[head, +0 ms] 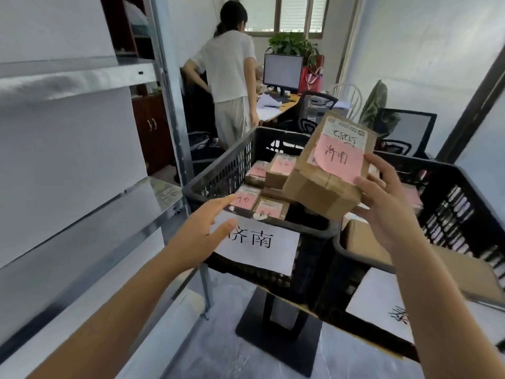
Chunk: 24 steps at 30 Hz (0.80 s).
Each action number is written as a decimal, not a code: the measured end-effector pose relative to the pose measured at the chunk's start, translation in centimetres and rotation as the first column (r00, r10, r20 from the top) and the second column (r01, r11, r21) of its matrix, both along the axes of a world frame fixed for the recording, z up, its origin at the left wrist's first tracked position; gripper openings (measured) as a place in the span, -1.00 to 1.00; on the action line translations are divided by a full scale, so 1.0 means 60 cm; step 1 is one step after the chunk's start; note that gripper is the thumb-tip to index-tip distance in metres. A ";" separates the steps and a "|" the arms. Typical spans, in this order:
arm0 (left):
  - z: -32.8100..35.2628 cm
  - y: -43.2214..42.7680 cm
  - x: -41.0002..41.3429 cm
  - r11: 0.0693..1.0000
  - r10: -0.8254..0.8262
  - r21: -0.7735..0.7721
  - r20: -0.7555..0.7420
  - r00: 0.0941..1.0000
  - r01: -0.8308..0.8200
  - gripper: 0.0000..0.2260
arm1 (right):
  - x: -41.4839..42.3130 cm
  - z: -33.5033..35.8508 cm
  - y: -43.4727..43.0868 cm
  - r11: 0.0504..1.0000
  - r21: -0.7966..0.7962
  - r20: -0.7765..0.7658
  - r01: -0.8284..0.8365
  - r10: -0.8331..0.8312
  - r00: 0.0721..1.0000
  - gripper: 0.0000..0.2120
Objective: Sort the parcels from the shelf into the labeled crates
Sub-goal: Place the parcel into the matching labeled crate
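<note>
Brown cardboard parcel (325,181) bearing a pink handwritten note (338,160), held above the left black plastic lattice crate (218,170). Its long axis runs away from the viewer, far end raised, labelled face toward the camera. The right hand (388,203) grips the near right corner, thumb on the note, fingers beneath. The left hand (202,231) hovers empty at the crate's front rim, fingers straight. This crate, fronted by a white paper label (262,250), holds small pink-noted parcels (269,207). The adjacent black crate (464,198) appears to hold cardboard boxes.
</note>
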<state>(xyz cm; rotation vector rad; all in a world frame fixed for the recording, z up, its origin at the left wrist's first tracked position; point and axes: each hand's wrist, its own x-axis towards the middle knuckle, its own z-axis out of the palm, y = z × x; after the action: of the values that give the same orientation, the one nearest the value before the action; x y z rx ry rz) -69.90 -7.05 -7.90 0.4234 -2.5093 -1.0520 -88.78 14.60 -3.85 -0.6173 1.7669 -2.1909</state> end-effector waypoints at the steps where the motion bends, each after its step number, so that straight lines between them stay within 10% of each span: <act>1: -0.003 -0.010 -0.014 1.000 0.019 -0.001 -0.001 1.000 -0.019 -0.57 | -0.021 0.000 -0.017 1.000 0.008 0.007 -0.006 0.006 1.000 -0.61; 14: 0.000 -0.157 -0.170 0.991 -0.125 -0.049 0.041 0.991 0.127 -0.55 | -0.175 -0.047 -0.157 0.926 0.371 0.048 -0.067 0.053 0.997 -0.53; 24: 0.012 -0.217 -0.317 0.854 -0.465 -0.022 0.412 0.783 0.519 -0.40 | -0.181 -0.105 -0.213 0.417 0.898 -0.212 0.141 0.129 0.969 -0.38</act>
<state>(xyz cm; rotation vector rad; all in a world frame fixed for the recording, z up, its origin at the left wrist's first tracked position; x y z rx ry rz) -88.90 -20.07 -7.19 -0.0985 -3.1425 -1.0407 -99.62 1.85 -10.13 -0.5741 2.6817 -0.7870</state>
